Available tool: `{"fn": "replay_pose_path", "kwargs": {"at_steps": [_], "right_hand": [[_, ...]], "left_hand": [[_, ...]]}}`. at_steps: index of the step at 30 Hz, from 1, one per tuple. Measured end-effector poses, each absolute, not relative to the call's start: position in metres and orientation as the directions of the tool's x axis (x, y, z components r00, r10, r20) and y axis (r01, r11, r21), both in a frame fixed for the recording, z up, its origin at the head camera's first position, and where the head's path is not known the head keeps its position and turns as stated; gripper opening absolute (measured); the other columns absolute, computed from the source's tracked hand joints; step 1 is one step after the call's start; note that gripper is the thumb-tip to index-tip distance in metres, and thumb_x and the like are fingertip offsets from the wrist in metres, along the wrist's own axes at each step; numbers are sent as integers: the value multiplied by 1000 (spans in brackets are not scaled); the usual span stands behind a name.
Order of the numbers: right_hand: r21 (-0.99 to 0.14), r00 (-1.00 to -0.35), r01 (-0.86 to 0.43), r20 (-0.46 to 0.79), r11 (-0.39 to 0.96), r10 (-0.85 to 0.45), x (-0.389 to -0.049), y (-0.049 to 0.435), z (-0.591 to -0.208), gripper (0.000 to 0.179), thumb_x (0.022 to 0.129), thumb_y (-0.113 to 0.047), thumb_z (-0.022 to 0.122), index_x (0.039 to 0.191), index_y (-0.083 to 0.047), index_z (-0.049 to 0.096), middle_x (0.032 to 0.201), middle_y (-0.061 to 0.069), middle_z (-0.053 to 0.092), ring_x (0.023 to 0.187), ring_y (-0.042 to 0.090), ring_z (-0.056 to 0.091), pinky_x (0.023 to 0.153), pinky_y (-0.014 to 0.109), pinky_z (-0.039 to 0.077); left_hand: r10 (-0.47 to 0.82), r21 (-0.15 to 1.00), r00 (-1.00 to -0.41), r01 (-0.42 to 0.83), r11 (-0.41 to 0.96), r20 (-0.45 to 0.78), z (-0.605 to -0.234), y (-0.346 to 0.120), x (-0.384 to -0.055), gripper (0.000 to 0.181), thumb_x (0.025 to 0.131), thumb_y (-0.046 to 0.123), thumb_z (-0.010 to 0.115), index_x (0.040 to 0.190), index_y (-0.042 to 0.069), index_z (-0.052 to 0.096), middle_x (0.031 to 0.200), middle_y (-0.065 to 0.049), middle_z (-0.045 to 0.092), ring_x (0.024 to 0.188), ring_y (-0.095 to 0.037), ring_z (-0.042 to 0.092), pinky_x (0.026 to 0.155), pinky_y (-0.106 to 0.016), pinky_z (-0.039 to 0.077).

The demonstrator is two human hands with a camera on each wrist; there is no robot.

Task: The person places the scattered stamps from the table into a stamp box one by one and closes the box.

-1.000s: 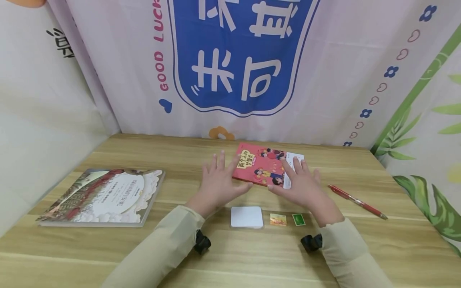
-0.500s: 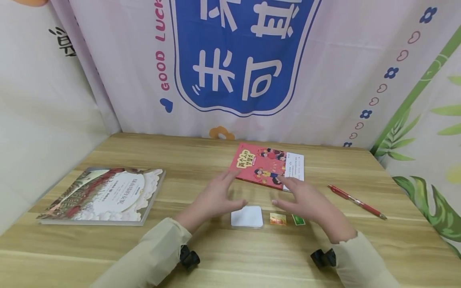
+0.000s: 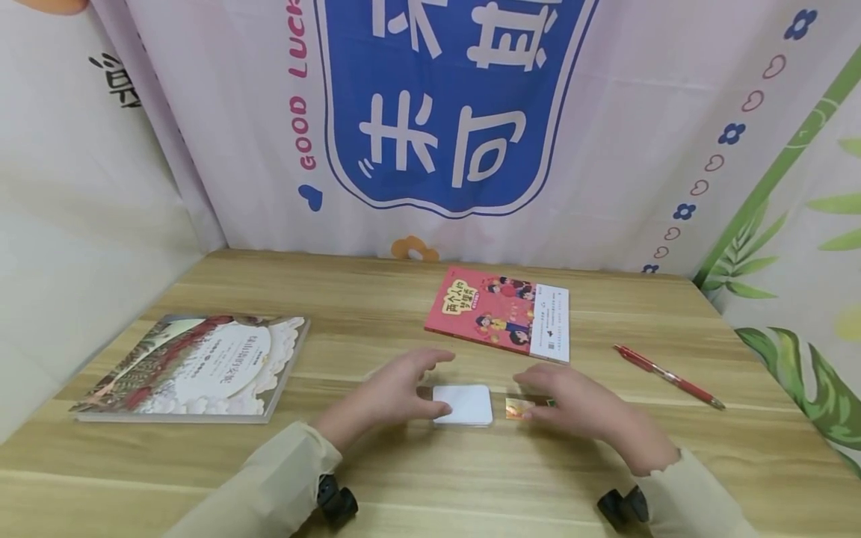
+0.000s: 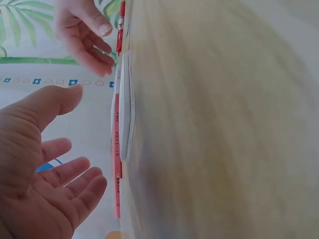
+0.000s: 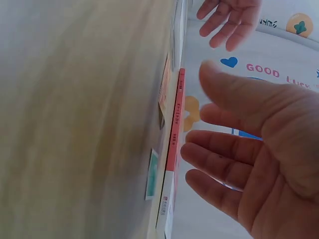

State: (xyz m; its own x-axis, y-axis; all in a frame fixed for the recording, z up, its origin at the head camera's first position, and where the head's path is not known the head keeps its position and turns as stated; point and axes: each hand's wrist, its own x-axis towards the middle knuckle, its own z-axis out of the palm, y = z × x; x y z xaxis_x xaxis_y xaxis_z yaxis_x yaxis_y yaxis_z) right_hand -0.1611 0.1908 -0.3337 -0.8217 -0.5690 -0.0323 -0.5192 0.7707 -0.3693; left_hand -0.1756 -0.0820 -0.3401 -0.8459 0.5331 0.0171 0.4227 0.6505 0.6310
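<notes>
In the head view a stack of white cards (image 3: 464, 405) with rounded corners lies on the table. My left hand (image 3: 390, 396) hovers at its left edge, thumb over the corner, fingers relaxed and holding nothing. On the other side my right hand (image 3: 572, 400) hangs above two small stickers, fingers loosely bent around air. The orange sticker (image 3: 516, 408) shows beside its thumb. Mostly covered by that hand in the head view, the green sticker (image 5: 152, 174) is visible in the right wrist view. Both wrist views show a gap between each hand and the table.
A red book (image 3: 498, 310) lies behind the cards, with a white band at its right. To the right is a red pen (image 3: 669, 376). A larger book (image 3: 195, 366) lies at the left on the wooden table (image 3: 430, 486). Printed cloth (image 3: 255, 149) hangs behind.
Both hands have drawn back from over the red book toward me, down to the white cards and stickers. Their spread fingers have relaxed. The books, pen and cards stay in place.
</notes>
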Motion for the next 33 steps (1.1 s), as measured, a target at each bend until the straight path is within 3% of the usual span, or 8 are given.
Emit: {"fn": "replay_pose_path", "kwargs": {"at_steps": [6,13,21,33], "right_hand": [[-386,-802,-531,-60,755,-594,-161,193,-336,36,85,-20,66,119,-7,62,113,5,61,102,19,57,89,42,48],[-395,-783,-562,-31,727,-621,-163,195,-343,27,86,-15,65,112,-9,65,102,-1,61,93,13,56,82,35,50],[-430,-830,-497,-17,753,-558,-169,192,-352,14,84,-12,67,97,-13,66,94,-6,59,87,9,54,80,33,50],[-538,-873,-372,-74,756,-482,-173,189,-353,11,81,-10,69,88,-15,62,88,-4,56,80,12,49,72,28,46]], "left_hand": [[571,592,-821,469,655,18,-344,-84,-176,62,73,23,77,128,9,53,123,-10,58,109,-26,55,96,-43,43],[605,558,-796,508,656,14,-348,-84,-177,57,72,20,78,123,6,57,118,-10,60,106,-23,55,94,-40,44],[618,553,-785,502,665,-31,-352,-82,-177,55,71,16,78,120,2,58,118,-9,60,105,-19,54,94,-37,45],[615,515,-788,514,686,-32,-354,-81,-176,50,72,17,78,116,1,59,115,-9,61,104,-19,55,91,-35,47]]}}
